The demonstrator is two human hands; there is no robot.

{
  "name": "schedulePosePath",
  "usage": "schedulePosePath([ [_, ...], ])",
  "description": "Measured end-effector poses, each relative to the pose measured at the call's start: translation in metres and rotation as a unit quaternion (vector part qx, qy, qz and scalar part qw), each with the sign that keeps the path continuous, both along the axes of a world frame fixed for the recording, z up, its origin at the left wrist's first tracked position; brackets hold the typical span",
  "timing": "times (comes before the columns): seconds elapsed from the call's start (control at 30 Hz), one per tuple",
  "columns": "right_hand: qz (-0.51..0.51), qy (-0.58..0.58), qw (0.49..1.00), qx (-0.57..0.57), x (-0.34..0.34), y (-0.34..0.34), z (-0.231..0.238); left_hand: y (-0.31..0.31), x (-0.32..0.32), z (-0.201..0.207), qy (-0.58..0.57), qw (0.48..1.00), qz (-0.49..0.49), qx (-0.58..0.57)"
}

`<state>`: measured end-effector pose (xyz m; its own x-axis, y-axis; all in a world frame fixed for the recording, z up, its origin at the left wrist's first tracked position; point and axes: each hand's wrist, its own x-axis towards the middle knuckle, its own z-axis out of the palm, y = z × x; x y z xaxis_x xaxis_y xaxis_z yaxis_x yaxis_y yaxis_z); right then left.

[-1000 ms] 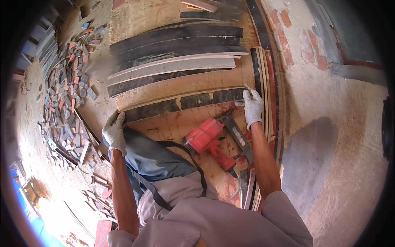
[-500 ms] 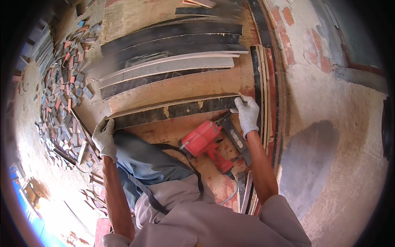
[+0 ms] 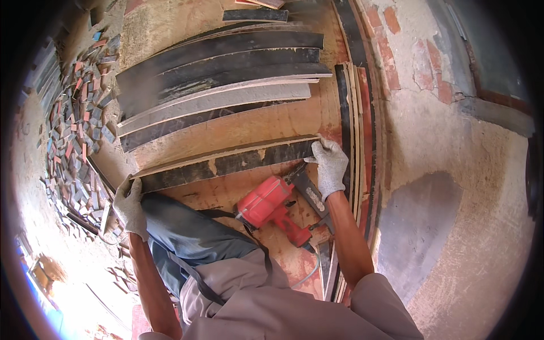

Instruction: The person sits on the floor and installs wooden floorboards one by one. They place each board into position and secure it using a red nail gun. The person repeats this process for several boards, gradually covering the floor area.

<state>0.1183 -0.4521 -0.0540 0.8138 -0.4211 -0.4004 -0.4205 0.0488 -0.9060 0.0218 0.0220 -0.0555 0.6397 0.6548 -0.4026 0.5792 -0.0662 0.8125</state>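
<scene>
1. Gripping one long dark wooden strip with worn, peeling patches (image 3: 226,164) at both ends, the person works over a brown plywood sheet (image 3: 243,127) seen from the head camera.
2. The left hand in a grey knit glove (image 3: 129,207) is closed around the strip's left end, fingers curled over its edge.
3. The right hand in a grey knit glove (image 3: 328,167) is closed on the strip's right end, thumb and fingers pinching the corner.
4. Between the two hands the strip lies flat across the sheet, running slightly upward toward the right hand.
5. Just below the right hand, near its wrist, a red nail gun with a dark magazine (image 3: 272,207) lies on the sheet; whether the wrist touches it cannot be told.
6. Beyond both hands, a fanned row of long black and grey strips (image 3: 221,79) lies on the same sheet, apart from the held strip.
7. Right of the right hand, narrow dark and pale strips stacked on edge (image 3: 354,141) run along the sheet's border, beside a rough plastered surface with exposed red bricks (image 3: 430,124).
8. Left of the left hand, a heap of small red, grey and blue offcuts (image 3: 73,124) covers the ground.
</scene>
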Motion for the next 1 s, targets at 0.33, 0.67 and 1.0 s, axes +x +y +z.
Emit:
schedulePosePath([
  [0.33, -0.034, 0.009, 0.999, 0.003, -0.011, -0.002, -0.015, 0.004, 0.007, 0.0, 0.011, 0.999, 0.013, -0.043],
  [0.67, -0.045, 0.01, 0.999, 0.013, -0.001, 0.001, -0.004, -0.135, 0.061, 0.034, -0.185, 0.824, -0.438, 0.308],
  [1.0, -0.036, 0.022, 0.999, -0.013, -0.004, 0.003, -0.007, -0.158, 0.08, 0.012, -0.159, 0.813, -0.503, 0.249],
])
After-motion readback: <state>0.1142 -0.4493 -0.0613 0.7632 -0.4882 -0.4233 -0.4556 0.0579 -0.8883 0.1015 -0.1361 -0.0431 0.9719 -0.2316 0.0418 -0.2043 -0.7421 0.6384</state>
